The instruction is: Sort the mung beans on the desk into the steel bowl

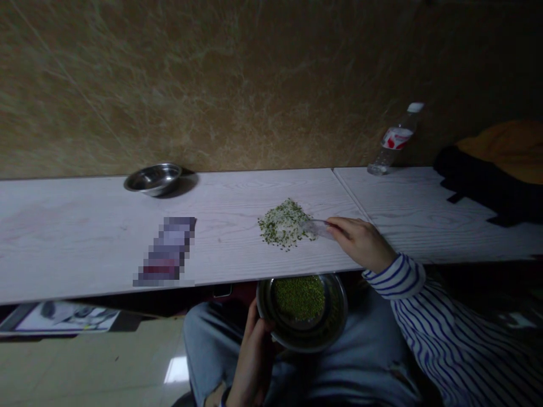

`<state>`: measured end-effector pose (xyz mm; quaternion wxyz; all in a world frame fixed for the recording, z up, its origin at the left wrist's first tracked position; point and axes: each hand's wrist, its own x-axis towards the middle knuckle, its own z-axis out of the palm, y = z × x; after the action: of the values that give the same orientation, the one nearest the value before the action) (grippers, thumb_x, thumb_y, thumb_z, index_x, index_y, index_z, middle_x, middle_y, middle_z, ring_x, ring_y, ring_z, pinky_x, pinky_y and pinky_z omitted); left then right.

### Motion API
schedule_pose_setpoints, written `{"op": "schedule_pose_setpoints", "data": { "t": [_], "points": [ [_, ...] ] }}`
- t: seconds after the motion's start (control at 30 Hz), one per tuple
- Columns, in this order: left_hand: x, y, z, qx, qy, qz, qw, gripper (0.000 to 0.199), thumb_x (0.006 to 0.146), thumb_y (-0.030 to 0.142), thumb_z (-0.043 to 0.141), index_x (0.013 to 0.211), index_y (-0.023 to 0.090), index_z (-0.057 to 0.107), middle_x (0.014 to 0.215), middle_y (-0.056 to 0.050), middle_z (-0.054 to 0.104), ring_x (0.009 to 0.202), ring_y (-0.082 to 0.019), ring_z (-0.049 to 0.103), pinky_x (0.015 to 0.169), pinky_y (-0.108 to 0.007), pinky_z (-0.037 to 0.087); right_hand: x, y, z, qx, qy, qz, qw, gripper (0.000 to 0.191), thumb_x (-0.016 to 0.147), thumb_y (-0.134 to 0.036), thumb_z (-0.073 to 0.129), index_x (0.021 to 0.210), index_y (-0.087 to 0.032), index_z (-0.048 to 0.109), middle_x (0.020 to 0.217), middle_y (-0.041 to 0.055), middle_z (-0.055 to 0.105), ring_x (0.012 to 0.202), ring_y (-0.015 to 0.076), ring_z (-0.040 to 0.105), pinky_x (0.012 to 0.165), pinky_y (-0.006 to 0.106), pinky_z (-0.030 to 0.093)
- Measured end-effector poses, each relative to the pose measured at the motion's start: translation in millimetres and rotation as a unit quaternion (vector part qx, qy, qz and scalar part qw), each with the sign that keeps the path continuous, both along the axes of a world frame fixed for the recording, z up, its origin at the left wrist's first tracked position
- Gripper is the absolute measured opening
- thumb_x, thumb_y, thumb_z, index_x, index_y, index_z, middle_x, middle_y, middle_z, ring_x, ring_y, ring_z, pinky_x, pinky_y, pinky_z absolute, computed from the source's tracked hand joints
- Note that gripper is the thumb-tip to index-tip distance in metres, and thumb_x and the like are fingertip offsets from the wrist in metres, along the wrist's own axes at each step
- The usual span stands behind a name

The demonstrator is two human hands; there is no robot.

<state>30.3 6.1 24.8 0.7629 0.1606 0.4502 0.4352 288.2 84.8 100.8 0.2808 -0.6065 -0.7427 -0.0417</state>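
Two hands are busy in the head view. The right hand (pixel 356 237) has its grip pinched together on a clear tool (pixel 319 228), whose far end touches the right side of the heap (pixel 284 224). I cannot tell exactly if this tool is a scoop or a thin sheet. The left hand (pixel 258 333) has its grip clamped on the left side of the bowl (pixel 305 342), below the front edge of the desk (pixel 229 271); part of this hold is hidden.

To do this step well, I would judge, the tool should go low and almost flat to the wood, with short and slow strokes, because small round grains will roll away easily. The bowl should be kept level and steady, so that its beans (pixel 301 297) do not spill.

The heap lies on the desk, near the middle, loose and low. It looks like white grains mixed with green ones, and some green ones are scattered around its border. The beans in the bowl look green throughout, and the metal wall around them is bare. A second bowl (pixel 155 190) stands to the left, near the wall, and a bottle (pixel 396 138) to the right.
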Motion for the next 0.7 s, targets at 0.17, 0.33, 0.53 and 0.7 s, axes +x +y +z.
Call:
{"op": "schedule_pose_setpoints", "data": {
  "t": [0.17,0.33,0.53,0.7],
  "points": [
    [2,2,-2.4,-0.002,-0.014,-0.016,1.0,0.066,0.074,0.023,0.06,0.139,0.027,0.046,0.132,-0.008,0.061,0.117,-0.03,0.056,0.088,-0.038,0.049,10,-9,-5.5,0.002,-0.027,-0.03,0.999,0.025,0.092,-0.023,0.049,0.106,-0.018,0.069,0.101,0.0095,0.075,0.09,0.0228,0.071,0.084,0.034,0.055],
    [4,1,-3.7,0.008,-0.015,-0.02,1.0,0.061,0.078,0.021,0.057,0.138,0.026,0.045,0.134,-0.008,0.059,0.12,-0.028,0.054,0.09,-0.036,0.048,1,-10,-8.5,-0.01,-0.046,-0.025,0.999,0.025,0.093,-0.022,0.047,0.108,-0.018,0.068,0.103,0.0104,0.075,0.091,0.023,0.071,0.083,0.035,0.055],
    [5,1,0.5,-0.005,-0.014,-0.023,1.0,0.067,0.076,0.022,0.058,0.141,0.028,0.043,0.132,-0.008,0.061,0.114,-0.029,0.058,0.088,-0.038,0.049,-8,-20,-6.2,-0.002,-0.036,0.002,0.999,0.025,0.093,-0.02,0.048,0.107,-0.019,0.068,0.1,0.0096,0.075,0.088,0.0224,0.072,0.083,0.035,0.056],
    [6,2,-0.5,-0.008,-0.011,-0.023,1.0,0.066,0.074,0.023,0.061,0.138,0.026,0.046,0.129,-0.009,0.062,0.116,-0.03,0.057,0.089,-0.039,0.048,-1,-30,-7.5,0.022,-0.019,-0.019,0.999,0.023,0.092,-0.022,0.049,0.105,-0.019,0.068,0.099,0.0095,0.076,0.089,0.0234,0.072,0.083,0.035,0.056]
  ]
}}
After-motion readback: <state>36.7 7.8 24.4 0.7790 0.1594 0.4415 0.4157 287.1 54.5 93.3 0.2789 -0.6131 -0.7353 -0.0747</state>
